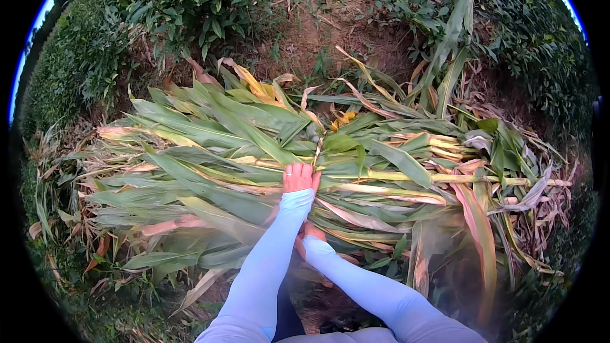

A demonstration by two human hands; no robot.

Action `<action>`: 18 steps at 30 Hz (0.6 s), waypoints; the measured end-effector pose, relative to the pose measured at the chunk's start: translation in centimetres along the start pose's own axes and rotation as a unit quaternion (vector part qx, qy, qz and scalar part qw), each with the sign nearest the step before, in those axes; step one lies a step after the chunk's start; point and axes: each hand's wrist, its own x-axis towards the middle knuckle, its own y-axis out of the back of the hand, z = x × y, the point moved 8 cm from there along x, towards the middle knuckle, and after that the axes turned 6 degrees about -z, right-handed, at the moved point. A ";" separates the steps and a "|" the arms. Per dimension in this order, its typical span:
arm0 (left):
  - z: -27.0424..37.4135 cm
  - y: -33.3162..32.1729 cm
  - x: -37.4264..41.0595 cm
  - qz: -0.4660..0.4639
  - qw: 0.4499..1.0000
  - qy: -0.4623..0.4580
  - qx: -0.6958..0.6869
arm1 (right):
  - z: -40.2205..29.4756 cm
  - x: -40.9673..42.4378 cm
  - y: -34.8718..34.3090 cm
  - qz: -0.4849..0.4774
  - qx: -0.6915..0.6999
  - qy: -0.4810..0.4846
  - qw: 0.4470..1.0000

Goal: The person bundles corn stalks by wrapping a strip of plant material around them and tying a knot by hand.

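Note:
A wide bundle of cut corn stalks (395,175) with long green and yellowing leaves lies crosswise before me. A twisted plant-fibre tie (318,146) crosses the top of its middle and runs down to my fingers. My left hand (300,177), with a ring on one finger, is curled over the bundle and closed on the tie's near part. Lower, at the bundle's near side, my right hand (310,234) is bent inward beneath the left forearm. Its fingers are mostly hidden, so what they hold cannot be seen. Light blue sleeves cover both arms.
Leafy green bushes (190,14) rise beyond the bundle on the left, and more bushes (538,52) stand at the right. Bare reddish soil (310,33) shows between them. An upright corn leaf (450,43) sticks up at the back right. Dry leaves (476,243) droop over the near right side.

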 end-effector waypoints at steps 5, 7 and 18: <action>0.4 -0.3 -1.2 -0.046 0.999 -0.007 0.000 | -1.0 0.2 0.8 0.048 -0.163 -0.061 0.984; 0.5 -0.8 -1.7 -0.088 0.995 -0.015 -0.045 | -0.8 0.6 1.6 0.094 -0.138 -0.038 0.985; 2.0 6.6 -13.8 -0.018 0.965 0.143 -0.218 | 1.0 -2.8 3.2 0.052 -0.095 -0.002 0.994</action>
